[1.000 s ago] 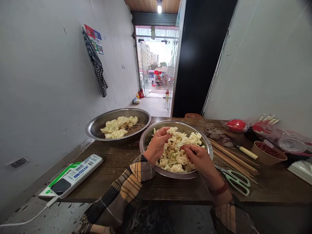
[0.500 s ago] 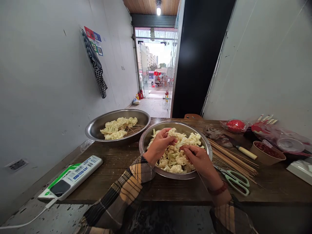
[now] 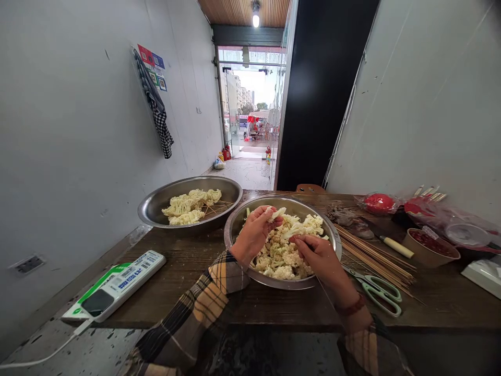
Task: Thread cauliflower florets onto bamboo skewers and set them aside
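Over the near steel basin (image 3: 282, 284), my left hand (image 3: 254, 235) is closed on a pale cauliflower floret (image 3: 277, 214), held between thumb and fingers. My right hand (image 3: 319, 256) is pinched just to the right, above the basin's right side. A thin bamboo skewer (image 3: 325, 291) seems to run under its palm, with the tail showing faintly below; the fingers hide most of it. Loose cauliflower pieces (image 3: 284, 261) fill the basin beneath both hands. Farther left, a second steel basin (image 3: 151, 211) holds skewered cauliflower (image 3: 186, 203) with sticks pointing right.
Right of the near basin lie a bundle of bamboo skewers (image 3: 376, 256), green-handled scissors (image 3: 381, 295) and a knife with a pale handle (image 3: 397, 246). A paper bowl of red contents (image 3: 430, 243) stands beyond. A phone (image 3: 97, 303) rests on a white box (image 3: 136, 277) at left.
My left hand has turned the floret, so it now points more to the right between the fingers. My right hand has stayed almost in place.
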Available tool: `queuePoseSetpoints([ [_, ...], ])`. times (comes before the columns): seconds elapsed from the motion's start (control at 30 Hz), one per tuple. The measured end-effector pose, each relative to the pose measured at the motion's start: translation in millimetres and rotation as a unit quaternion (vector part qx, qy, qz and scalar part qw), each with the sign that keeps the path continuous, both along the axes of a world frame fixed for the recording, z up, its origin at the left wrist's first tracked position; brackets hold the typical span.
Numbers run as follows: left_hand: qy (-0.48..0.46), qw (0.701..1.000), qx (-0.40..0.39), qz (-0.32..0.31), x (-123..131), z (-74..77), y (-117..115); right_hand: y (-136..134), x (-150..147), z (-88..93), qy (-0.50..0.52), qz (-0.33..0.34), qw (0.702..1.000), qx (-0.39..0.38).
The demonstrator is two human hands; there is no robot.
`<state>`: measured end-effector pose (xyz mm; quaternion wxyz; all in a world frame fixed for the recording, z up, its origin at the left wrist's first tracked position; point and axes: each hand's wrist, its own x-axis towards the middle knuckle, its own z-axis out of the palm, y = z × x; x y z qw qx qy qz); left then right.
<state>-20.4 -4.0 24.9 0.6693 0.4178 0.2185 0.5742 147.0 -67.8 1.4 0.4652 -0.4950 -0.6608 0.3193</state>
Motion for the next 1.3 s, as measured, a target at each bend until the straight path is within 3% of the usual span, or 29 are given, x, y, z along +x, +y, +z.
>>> queuePoseSetpoints([
  [0.33, -0.008, 0.999, -0.015, -0.045, 0, 2.6, -3, 1, 0, -0.6, -0.001, -0.012, 1.000, -0.001],
  [0.53, 0.068, 0.996, 0.015, -0.055, 0, -2.5, -1, 1, 1, -1.1, 0.007, -0.009, 1.000, -0.004],
  [0.73, 0.128, 0.991, 0.015, -0.039, 1, -5.2, -1, -1, 0, 1.1, -0.005, -0.007, 1.000, 0.003],
  [0.93, 0.117, 0.992, 0.051, 0.001, -1, -5.3, 2, -1, 1, 0.5, -0.008, -0.010, 1.000, 0.007],
  [1.13, 0.112, 0.989, 0.024, 0.096, -3, -2.4, 2, 3, 3, -6.8, 0.044, -0.038, 0.998, -0.010],
  [1.3, 0.099, 0.991, -0.010, 0.087, -3, -6.3, 5, 2, 3, -8.6, 0.058, -0.036, 0.998, -0.003],
])
